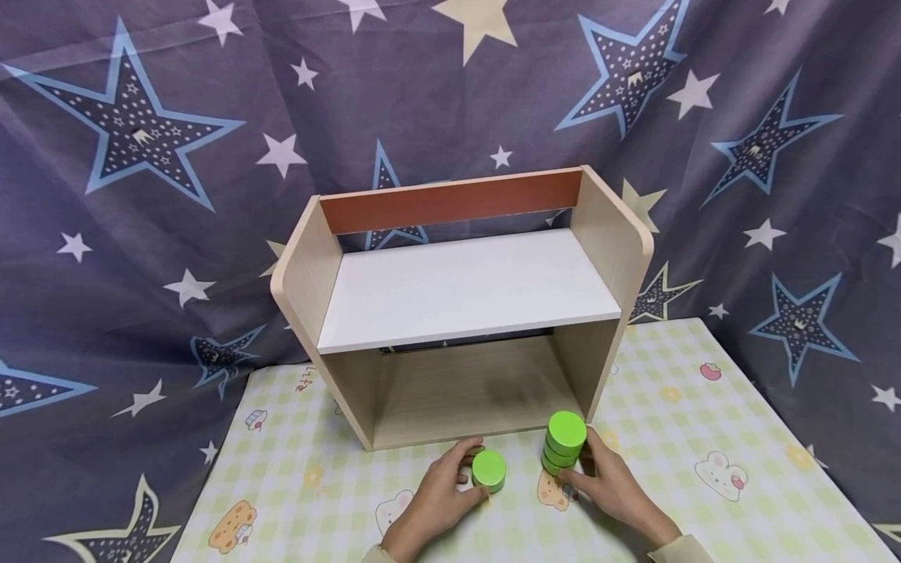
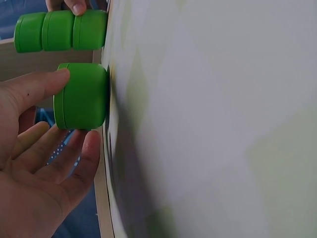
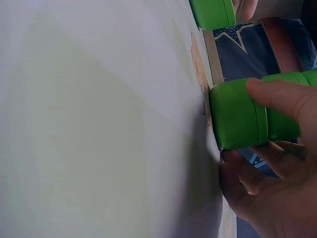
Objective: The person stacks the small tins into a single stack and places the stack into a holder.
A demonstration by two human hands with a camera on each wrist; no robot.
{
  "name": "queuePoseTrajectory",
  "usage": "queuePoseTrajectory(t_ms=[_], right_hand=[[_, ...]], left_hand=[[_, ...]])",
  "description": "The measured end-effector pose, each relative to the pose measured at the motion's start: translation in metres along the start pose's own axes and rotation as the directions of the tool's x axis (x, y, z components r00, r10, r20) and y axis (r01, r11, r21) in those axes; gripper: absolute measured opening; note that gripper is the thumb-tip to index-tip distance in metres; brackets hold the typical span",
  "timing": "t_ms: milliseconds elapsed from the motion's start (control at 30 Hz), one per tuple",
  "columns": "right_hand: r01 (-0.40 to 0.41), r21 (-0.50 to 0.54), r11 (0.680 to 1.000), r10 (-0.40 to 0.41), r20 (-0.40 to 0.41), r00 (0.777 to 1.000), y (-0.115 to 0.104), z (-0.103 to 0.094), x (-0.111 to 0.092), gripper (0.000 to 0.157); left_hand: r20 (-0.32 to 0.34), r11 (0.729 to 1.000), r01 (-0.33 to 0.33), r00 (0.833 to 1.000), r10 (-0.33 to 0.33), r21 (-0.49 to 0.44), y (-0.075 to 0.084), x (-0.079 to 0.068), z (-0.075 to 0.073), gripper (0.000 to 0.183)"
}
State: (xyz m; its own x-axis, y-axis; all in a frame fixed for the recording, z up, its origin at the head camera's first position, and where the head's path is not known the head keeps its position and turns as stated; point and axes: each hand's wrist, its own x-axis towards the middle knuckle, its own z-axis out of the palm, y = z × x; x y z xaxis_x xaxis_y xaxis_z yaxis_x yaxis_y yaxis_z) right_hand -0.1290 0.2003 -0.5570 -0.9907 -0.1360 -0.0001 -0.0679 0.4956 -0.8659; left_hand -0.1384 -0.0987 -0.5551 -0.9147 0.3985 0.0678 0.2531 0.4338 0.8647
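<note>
A single small round green jar (image 1: 489, 471) with a lid stands on the tablecloth in front of the shelf. My left hand (image 1: 438, 496) holds it from the left; in the left wrist view the thumb lies on the lid's edge and fingertips are at the jar's opposite side. To the right, a stack of three green jars (image 1: 565, 439) stands upright near the shelf's front right corner. My right hand (image 1: 615, 486) grips the stack low down. In the right wrist view its thumb presses the bottom jar (image 3: 235, 116), with the other fingers around the far side.
Behind the jars stands a wooden two-level shelf (image 1: 468, 285) with a white upper board and a reddish-brown back rail. A checked tablecloth (image 1: 669, 407) with cartoon prints covers the table. A dark star-patterned curtain (image 1: 450, 102) hangs behind and along the sides.
</note>
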Motion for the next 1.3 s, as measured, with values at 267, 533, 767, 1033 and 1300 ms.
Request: queuePoseTrajectory(t_ms=[267,533,767,1033,1300], right_hand=[[0.008,0.003,1.0,-0.009,0.01,1.0,0.0,-0.001,0.0,0.068],[0.006,-0.002,1.0,-0.006,0.001,1.0,0.0,-0.001,0.0,0.068],[0.002,-0.008,1.0,-0.002,0.002,1.0,0.001,-0.001,0.001,0.068],[0.006,-0.01,1.0,-0.006,0.0,1.0,0.002,-0.001,0.001,0.068],[0.004,-0.012,1.0,-0.004,-0.002,1.0,0.002,0.0,0.001,0.068]], left_hand=[[-0.007,1.0,-0.002,1.0,0.002,-0.01,0.001,0.001,0.0,0.069],[-0.015,1.0,0.014,1.0,-0.014,-0.025,0.003,0.001,0.0,0.067],[-0.034,1.0,0.008,0.999,-0.009,-0.019,0.008,0.002,-0.001,0.066],[-0.031,1.0,-0.006,1.0,0.005,-0.024,0.012,0.004,-0.002,0.067],[-0.027,0.999,-0.031,0.999,0.03,-0.034,0.017,0.006,-0.004,0.068]])
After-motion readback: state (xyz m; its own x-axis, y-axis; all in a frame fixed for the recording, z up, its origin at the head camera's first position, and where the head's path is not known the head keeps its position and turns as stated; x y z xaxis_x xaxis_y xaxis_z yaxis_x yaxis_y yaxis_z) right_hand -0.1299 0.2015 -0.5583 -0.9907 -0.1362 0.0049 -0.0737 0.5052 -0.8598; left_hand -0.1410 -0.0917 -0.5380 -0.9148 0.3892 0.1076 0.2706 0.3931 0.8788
